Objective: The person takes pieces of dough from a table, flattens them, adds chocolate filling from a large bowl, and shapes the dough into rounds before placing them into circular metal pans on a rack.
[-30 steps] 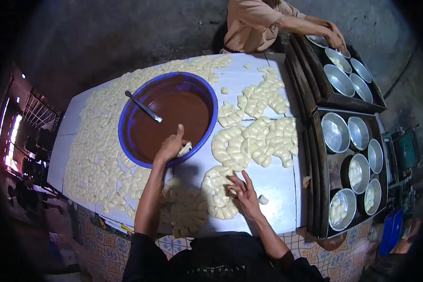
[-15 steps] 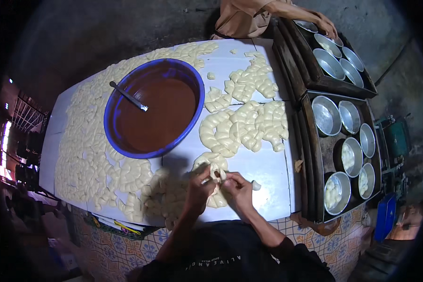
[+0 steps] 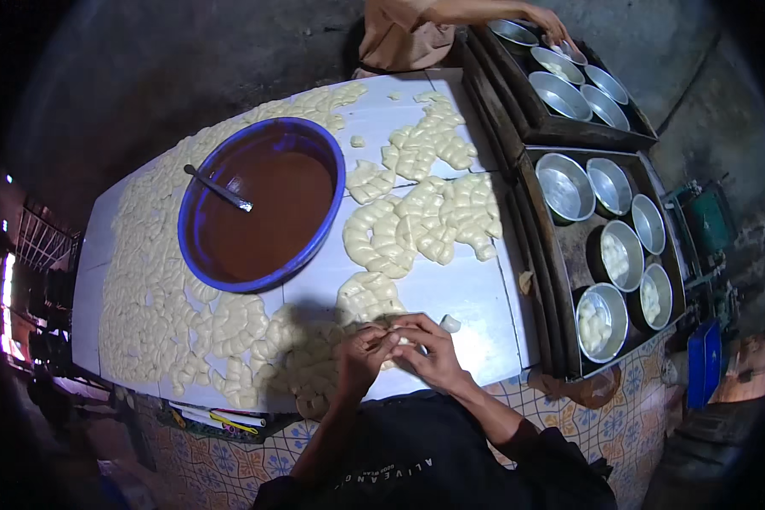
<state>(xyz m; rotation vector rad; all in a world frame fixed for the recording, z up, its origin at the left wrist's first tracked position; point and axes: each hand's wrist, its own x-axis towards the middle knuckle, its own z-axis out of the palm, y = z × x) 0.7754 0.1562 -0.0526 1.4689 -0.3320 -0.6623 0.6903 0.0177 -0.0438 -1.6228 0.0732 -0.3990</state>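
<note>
Close in front of me at the table's near edge, my left hand (image 3: pixel 365 352) and my right hand (image 3: pixel 434 352) meet, fingers pinched together on a small piece of pale dough (image 3: pixel 405 341). Most of that piece is hidden by my fingers. Just beyond them lies a cluster of shaped dough pieces (image 3: pixel 368 295), partly behind my left fingers. A small whitish lump (image 3: pixel 450 323) sits right of my right hand. Farther left stands a large blue basin (image 3: pixel 340 183) of smooth brown filling (image 3: pixel 268 221), with a dark-handled flat utensil (image 3: pixel 217 187) resting in it.
Shaped dough pieces (image 3: pixel 153 297) cover the left of the white tabletop (image 3: pixel 484 297); more lie beyond my hands. At right, stacked wooden trays (image 3: pixel 561 263) hold round metal pans (image 3: pixel 565 187), some with dough. Another person's hand (image 3: pixel 551 25) reaches into the far tray.
The dough between my hands showed an open hollow; now my fingers have closed over it. My view has shifted, moving the table and trays slightly left.
</note>
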